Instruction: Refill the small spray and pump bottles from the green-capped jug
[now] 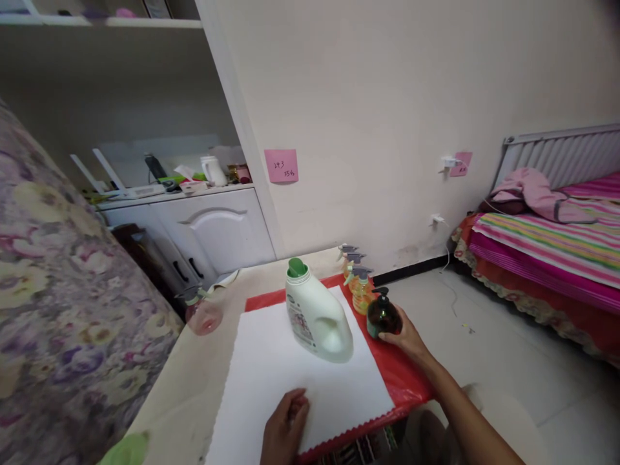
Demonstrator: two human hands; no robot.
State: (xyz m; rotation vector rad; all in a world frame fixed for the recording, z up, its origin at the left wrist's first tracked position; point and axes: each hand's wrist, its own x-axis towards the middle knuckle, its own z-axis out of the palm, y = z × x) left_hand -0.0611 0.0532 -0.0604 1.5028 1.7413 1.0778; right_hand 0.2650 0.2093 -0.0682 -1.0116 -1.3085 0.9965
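Note:
My right hand (404,334) is wrapped round a dark pump bottle (380,316), which stands upright at the right side of the table. Its fingers are partly hidden behind the bottle. My left hand (285,426) rests near the front of the white sheet (266,374), its fingers curled in, with nothing to be seen in them. Between and beyond the hands, a large pale green detergent jug (317,316) with a green pouring spout stands on the sheet. Just left of the dark bottle is a spray bottle with yellow liquid (361,297), with more spray bottles in a row behind it.
Under the white sheet lies a red plastic sheet (404,378). A pink spray bottle (203,315) stands at the table's left edge, by a floral curtain (72,310). A green object (126,449) sits at the near left corner. To the right is a bed (547,239).

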